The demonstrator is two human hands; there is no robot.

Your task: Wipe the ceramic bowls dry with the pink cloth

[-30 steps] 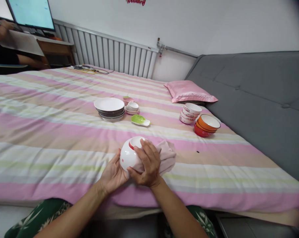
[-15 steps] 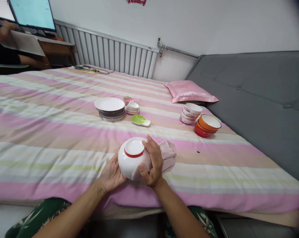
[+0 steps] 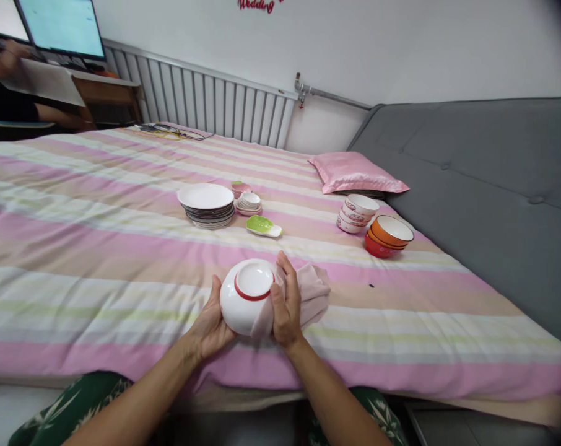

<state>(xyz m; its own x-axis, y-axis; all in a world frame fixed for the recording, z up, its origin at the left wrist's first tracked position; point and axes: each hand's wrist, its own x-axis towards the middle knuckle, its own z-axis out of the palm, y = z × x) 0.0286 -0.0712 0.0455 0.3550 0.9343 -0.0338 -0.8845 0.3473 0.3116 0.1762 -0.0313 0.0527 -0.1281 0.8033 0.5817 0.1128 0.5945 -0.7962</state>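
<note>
A white bowl (image 3: pixel 244 298) with a red ring round its foot is turned bottom-up over the near edge of the striped bed. My left hand (image 3: pixel 212 326) cups it from below and the left, fingers wrapped on its side. My right hand (image 3: pixel 286 303) presses a pale pink cloth (image 3: pixel 311 292) against the bowl's right side, fingers closed on the cloth. The loose end of the cloth lies on the bedspread to the right.
On the striped bedspread (image 3: pixel 99 248) stand a stack of white plates (image 3: pixel 207 205), small saucers (image 3: pixel 248 202), a green dish (image 3: pixel 263 225), patterned bowls (image 3: pixel 356 212) and orange bowls (image 3: pixel 388 235). A pink pillow (image 3: pixel 355 172) and grey headboard (image 3: pixel 494 186) lie right. Another person sits at a desk (image 3: pixel 11 87) far left.
The bowl has been turned so its red-ringed foot faces up. My right hand has slid with the cloth from the bowl's top round to its right side.
</note>
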